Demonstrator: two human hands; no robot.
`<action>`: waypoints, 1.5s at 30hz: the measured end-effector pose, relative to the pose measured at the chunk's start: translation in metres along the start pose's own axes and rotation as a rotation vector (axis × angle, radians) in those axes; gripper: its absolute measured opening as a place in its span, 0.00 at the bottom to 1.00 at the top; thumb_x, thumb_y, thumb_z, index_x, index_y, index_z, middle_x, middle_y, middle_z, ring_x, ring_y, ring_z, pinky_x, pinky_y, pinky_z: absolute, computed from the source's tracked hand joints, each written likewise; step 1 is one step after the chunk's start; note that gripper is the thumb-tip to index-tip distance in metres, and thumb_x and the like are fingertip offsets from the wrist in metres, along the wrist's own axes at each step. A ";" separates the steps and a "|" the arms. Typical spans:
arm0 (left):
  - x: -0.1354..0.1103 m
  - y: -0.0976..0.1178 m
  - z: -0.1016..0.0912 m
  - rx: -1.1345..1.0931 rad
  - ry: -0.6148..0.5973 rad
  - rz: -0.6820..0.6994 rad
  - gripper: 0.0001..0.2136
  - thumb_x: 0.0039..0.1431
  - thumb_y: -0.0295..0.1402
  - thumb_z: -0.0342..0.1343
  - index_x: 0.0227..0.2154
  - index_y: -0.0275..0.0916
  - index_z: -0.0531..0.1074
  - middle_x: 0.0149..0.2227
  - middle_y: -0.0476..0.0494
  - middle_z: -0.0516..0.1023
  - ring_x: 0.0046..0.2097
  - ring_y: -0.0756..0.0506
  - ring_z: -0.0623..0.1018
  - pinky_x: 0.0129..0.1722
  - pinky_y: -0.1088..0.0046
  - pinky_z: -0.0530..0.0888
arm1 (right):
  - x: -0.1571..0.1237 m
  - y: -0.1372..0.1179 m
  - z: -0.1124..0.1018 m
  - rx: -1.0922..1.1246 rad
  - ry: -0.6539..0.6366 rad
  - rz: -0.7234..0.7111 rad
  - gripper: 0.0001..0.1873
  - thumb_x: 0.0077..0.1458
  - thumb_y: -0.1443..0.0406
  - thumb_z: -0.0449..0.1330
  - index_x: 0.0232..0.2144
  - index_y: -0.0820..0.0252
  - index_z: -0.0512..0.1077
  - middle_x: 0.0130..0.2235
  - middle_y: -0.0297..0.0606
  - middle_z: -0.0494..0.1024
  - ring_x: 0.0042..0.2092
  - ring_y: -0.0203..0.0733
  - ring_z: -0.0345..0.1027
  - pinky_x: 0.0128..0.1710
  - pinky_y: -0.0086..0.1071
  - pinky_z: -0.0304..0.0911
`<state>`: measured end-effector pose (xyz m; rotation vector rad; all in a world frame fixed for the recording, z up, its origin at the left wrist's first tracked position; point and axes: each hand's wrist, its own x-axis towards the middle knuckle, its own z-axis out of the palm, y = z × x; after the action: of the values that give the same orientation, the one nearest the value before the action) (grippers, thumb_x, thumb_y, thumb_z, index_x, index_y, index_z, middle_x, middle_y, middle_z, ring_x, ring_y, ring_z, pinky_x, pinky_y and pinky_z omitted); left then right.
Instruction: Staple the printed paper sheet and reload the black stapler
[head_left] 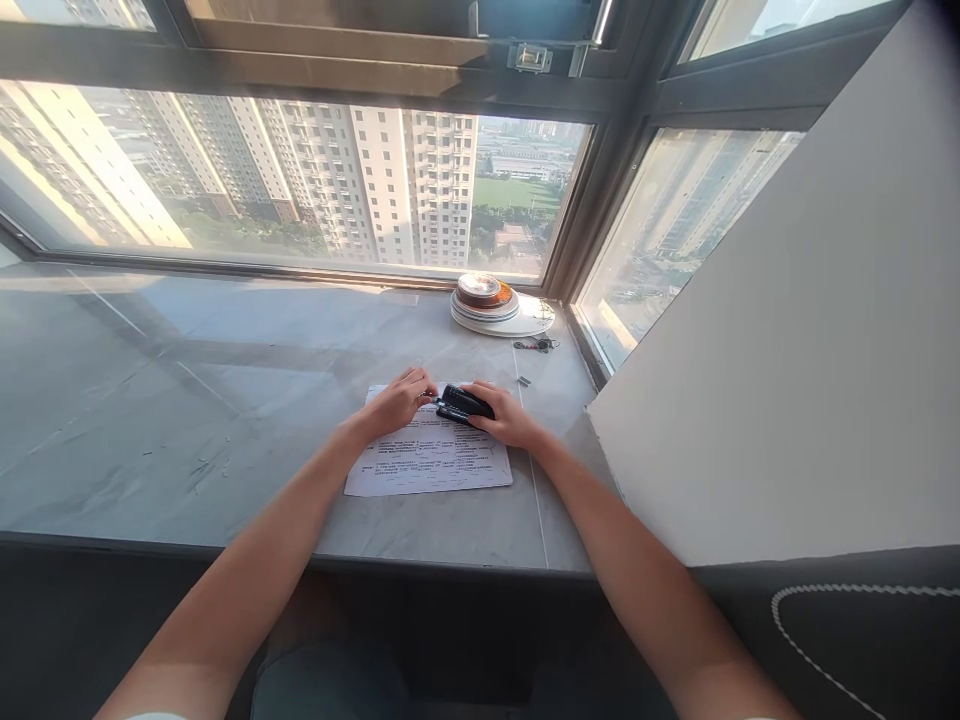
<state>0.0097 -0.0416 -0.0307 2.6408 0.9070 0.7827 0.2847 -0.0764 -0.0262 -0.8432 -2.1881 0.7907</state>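
A black stapler [466, 402] lies over the upper part of a printed sheet of paper [427, 470], its jaws pointing left and parted. My right hand [504, 413] is wrapped round the stapler's right end. At its left end, my left hand [405, 402] pinches with thumb and forefinger at the stapler's tip; whatever small piece is between those fingers is too small to make out. The paper rests flat on the grey sill, covered in lines of text. Just right of the stapler sits a small strip of staples [524, 381].
Stacked plates and round dishes [486, 300] stand by the window corner, with a keyring-like object [536, 344] before them. Tiny loose bits [201, 463] lie on the grey tiled sill [135, 430]. A white wall [795, 350] bounds the right side; a white cord [825, 590] hangs below.
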 end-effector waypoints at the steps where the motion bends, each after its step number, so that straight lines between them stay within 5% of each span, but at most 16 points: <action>1: 0.000 0.000 0.000 -0.009 0.004 0.000 0.08 0.72 0.30 0.49 0.43 0.40 0.74 0.43 0.38 0.74 0.46 0.39 0.71 0.49 0.58 0.72 | 0.000 0.000 0.000 -0.002 0.000 -0.003 0.24 0.57 0.68 0.61 0.56 0.57 0.70 0.44 0.39 0.73 0.45 0.46 0.67 0.47 0.37 0.61; 10: 0.002 0.006 -0.006 -0.036 -0.017 -0.014 0.10 0.71 0.34 0.51 0.44 0.42 0.78 0.43 0.40 0.77 0.46 0.40 0.73 0.51 0.58 0.73 | 0.000 -0.001 0.000 0.009 -0.001 -0.004 0.23 0.58 0.67 0.61 0.57 0.57 0.71 0.45 0.39 0.74 0.46 0.47 0.68 0.48 0.38 0.62; 20: -0.012 -0.026 -0.023 -0.140 -0.013 -0.059 0.14 0.70 0.44 0.55 0.45 0.46 0.83 0.43 0.40 0.85 0.45 0.40 0.81 0.52 0.59 0.73 | 0.000 -0.001 -0.004 0.062 -0.015 0.010 0.23 0.59 0.64 0.62 0.57 0.57 0.72 0.46 0.40 0.74 0.48 0.47 0.68 0.50 0.39 0.62; 31: -0.001 0.018 -0.012 -0.269 0.145 0.002 0.13 0.62 0.46 0.65 0.40 0.42 0.83 0.35 0.43 0.83 0.37 0.44 0.78 0.46 0.63 0.75 | -0.002 -0.021 -0.002 0.131 -0.058 -0.129 0.25 0.65 0.51 0.61 0.57 0.58 0.73 0.42 0.40 0.72 0.40 0.42 0.67 0.44 0.36 0.64; 36: -0.002 0.012 -0.016 -0.324 0.133 -0.056 0.14 0.59 0.44 0.67 0.42 0.41 0.82 0.38 0.43 0.82 0.38 0.45 0.74 0.42 0.68 0.73 | 0.000 -0.025 0.011 0.094 -0.045 -0.155 0.25 0.66 0.53 0.61 0.59 0.58 0.70 0.44 0.40 0.71 0.43 0.44 0.67 0.47 0.37 0.64; 39: -0.008 -0.009 -0.023 -0.304 0.316 -0.214 0.14 0.57 0.46 0.67 0.34 0.40 0.79 0.31 0.47 0.77 0.32 0.48 0.69 0.33 0.73 0.67 | 0.000 -0.026 0.017 0.074 -0.093 -0.097 0.25 0.67 0.53 0.60 0.61 0.56 0.68 0.47 0.41 0.71 0.46 0.45 0.67 0.50 0.38 0.65; 42: -0.015 -0.032 -0.026 -0.287 0.734 -0.441 0.22 0.66 0.47 0.57 0.20 0.40 0.64 0.20 0.52 0.61 0.24 0.50 0.58 0.25 0.72 0.56 | 0.000 -0.027 0.024 0.069 -0.165 -0.050 0.25 0.67 0.55 0.60 0.62 0.55 0.67 0.49 0.42 0.72 0.47 0.45 0.68 0.51 0.38 0.65; 45: -0.020 -0.044 -0.026 -0.330 0.800 -0.541 0.27 0.67 0.46 0.53 0.16 0.42 0.50 0.19 0.53 0.49 0.23 0.50 0.51 0.24 0.69 0.50 | -0.004 -0.031 0.029 0.054 -0.162 -0.007 0.25 0.66 0.58 0.61 0.62 0.55 0.66 0.50 0.41 0.72 0.48 0.45 0.68 0.51 0.38 0.64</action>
<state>-0.0399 -0.0183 -0.0340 1.6415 1.4236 1.6722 0.2545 -0.1069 -0.0225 -0.7670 -2.2979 0.9396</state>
